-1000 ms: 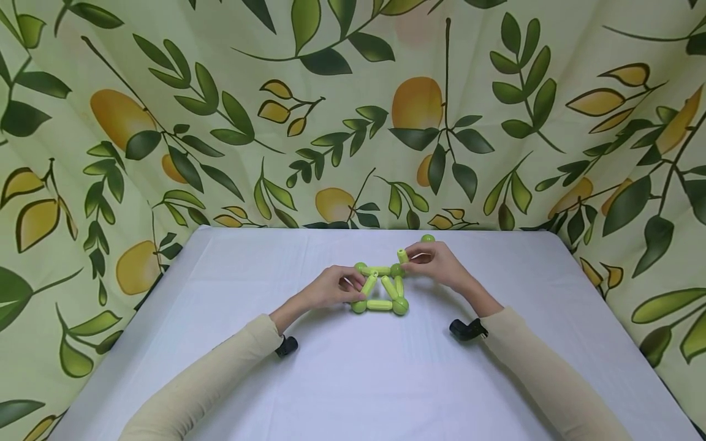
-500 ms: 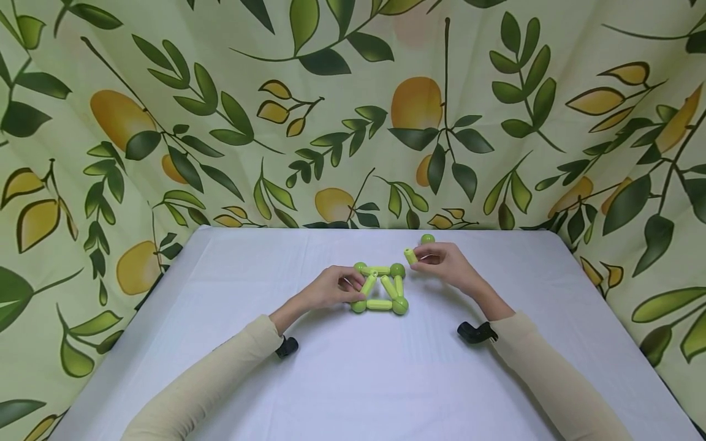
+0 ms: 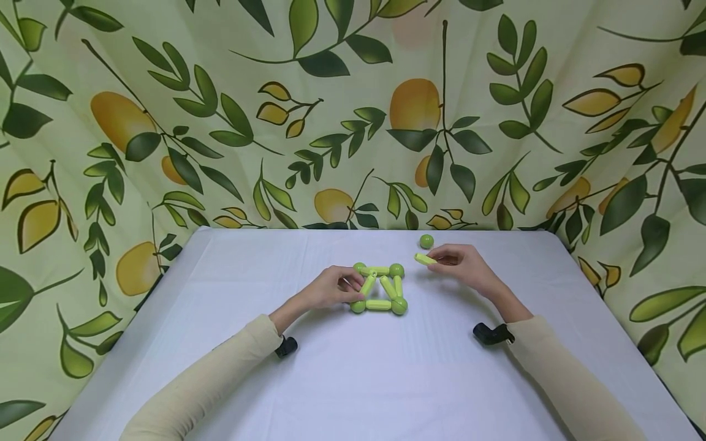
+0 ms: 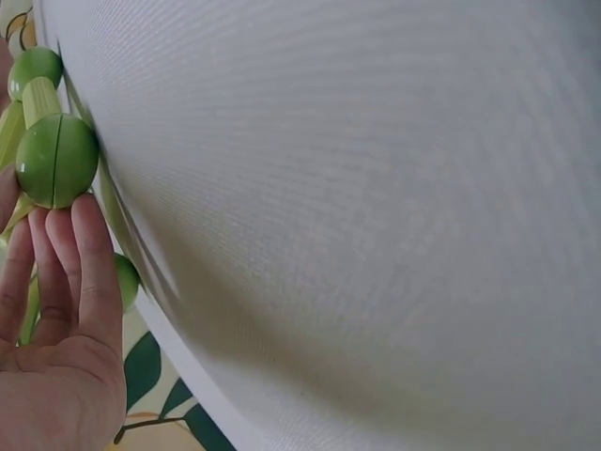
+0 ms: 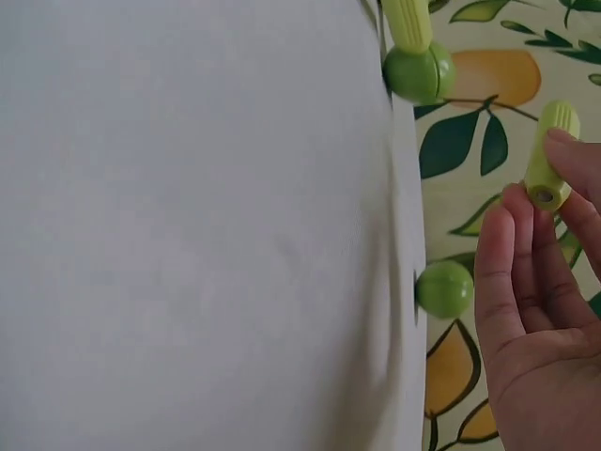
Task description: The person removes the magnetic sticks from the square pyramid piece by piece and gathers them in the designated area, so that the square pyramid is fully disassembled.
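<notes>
A frame of light-green building rods and darker green balls sits on the table, with a ball (image 3: 399,305) at its near right corner and a rod (image 3: 378,304) along its front. Slanted rods rise inside its outline. My left hand (image 3: 331,286) holds the frame's left side, its fingertips at the near-left ball (image 4: 56,160); the thumb is mostly cut off in the left wrist view. To the right of the frame, my right hand (image 3: 466,267) pinches a loose light-green building rod (image 3: 424,259) between thumb and fingers. That rod's hollow-looking end shows in the right wrist view.
A single green ball (image 3: 426,241) lies near the table's far edge, just beyond the right hand. White cloth (image 3: 353,380) covers the table. A leaf-and-fruit patterned curtain (image 3: 353,122) hangs behind it. A black wrist camera (image 3: 493,334) sits below the right wrist.
My right hand has moved right, away from the frame, carrying the rod, which has tipped from upright to nearly level. The left hand and the frame have stayed in place.
</notes>
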`<action>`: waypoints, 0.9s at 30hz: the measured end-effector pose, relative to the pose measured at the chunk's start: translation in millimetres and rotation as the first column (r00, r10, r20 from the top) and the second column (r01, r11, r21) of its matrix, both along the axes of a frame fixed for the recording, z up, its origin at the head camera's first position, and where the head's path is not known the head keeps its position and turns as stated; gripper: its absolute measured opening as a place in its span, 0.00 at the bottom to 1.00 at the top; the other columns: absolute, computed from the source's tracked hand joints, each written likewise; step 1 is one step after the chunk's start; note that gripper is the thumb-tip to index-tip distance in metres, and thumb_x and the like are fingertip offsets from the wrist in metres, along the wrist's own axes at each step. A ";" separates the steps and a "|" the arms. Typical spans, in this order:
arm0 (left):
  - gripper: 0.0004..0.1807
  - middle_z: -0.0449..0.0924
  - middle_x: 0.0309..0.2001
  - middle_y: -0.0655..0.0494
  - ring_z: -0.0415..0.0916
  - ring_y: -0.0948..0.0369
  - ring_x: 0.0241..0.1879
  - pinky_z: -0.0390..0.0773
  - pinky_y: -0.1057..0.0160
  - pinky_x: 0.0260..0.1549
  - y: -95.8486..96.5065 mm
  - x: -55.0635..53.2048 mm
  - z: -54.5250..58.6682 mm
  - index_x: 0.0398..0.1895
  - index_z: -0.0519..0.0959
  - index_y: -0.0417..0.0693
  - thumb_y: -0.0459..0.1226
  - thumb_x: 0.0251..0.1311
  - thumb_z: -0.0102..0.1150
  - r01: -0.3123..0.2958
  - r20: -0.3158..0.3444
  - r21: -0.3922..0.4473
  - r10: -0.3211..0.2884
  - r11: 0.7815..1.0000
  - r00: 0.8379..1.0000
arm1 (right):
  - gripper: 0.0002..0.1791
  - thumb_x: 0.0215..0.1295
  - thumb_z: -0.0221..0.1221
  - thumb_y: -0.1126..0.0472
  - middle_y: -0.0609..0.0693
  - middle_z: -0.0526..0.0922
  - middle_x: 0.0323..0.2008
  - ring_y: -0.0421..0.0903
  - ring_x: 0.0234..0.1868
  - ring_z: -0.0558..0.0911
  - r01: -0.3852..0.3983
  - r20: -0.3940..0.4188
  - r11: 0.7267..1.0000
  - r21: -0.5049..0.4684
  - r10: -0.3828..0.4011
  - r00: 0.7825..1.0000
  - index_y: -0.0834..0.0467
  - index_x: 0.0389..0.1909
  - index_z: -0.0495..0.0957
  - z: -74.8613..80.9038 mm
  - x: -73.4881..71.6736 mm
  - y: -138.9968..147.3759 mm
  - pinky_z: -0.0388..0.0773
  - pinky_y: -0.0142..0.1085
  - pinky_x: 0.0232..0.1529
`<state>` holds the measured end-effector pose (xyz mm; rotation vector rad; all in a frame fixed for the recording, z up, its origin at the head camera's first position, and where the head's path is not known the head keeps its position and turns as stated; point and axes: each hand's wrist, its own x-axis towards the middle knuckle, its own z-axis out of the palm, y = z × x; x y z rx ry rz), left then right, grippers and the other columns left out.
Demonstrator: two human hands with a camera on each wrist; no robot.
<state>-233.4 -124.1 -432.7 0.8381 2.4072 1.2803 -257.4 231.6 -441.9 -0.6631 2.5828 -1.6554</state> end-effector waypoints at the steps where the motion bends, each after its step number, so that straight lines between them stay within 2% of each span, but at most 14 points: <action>1: 0.11 0.81 0.39 0.55 0.80 0.60 0.39 0.81 0.65 0.45 0.0 -0.1 0.0 0.44 0.82 0.40 0.32 0.61 0.72 0.001 0.000 -0.001 -0.001 1.000 1.000 | 0.14 0.63 0.71 0.63 0.57 0.85 0.46 0.50 0.44 0.83 0.001 -0.001 1.000 0.001 -0.001 1.000 0.64 0.48 0.85 -0.5 0.5 3.2 0.81 0.31 0.45; 10: 0.11 0.81 0.39 0.55 0.80 0.60 0.39 0.81 0.65 0.45 0.3 -0.2 1.4 0.44 0.82 0.40 0.32 0.61 0.72 -0.006 0.014 -0.011 0.006 1.000 1.000 | 0.12 0.64 0.70 0.66 0.59 0.85 0.44 0.46 0.40 0.83 0.020 -0.032 1.000 -0.001 -0.020 0.999 0.65 0.46 0.85 -3.4 3.5 27.4 0.81 0.29 0.43; 17: 0.11 0.81 0.39 0.55 0.80 0.60 0.39 0.81 0.65 0.45 -0.3 -0.5 0.8 0.44 0.82 0.40 0.31 0.61 0.72 -0.007 0.016 -0.013 0.007 1.000 1.000 | 0.13 0.63 0.70 0.67 0.61 0.84 0.46 0.46 0.41 0.84 0.039 -0.021 0.999 0.001 -0.039 0.999 0.66 0.47 0.85 -7.6 2.1 41.7 0.81 0.28 0.43; 27: 0.11 0.81 0.39 0.55 0.79 0.61 0.38 0.81 0.64 0.45 -0.6 -1.1 0.0 0.44 0.82 0.40 0.32 0.60 0.72 0.005 0.002 -0.004 -0.005 1.000 1.000 | 0.14 0.63 0.71 0.64 0.59 0.84 0.47 0.45 0.42 0.83 0.095 -0.007 0.992 0.077 -0.095 0.995 0.63 0.48 0.85 -11.3 -3.0 63.2 0.80 0.27 0.43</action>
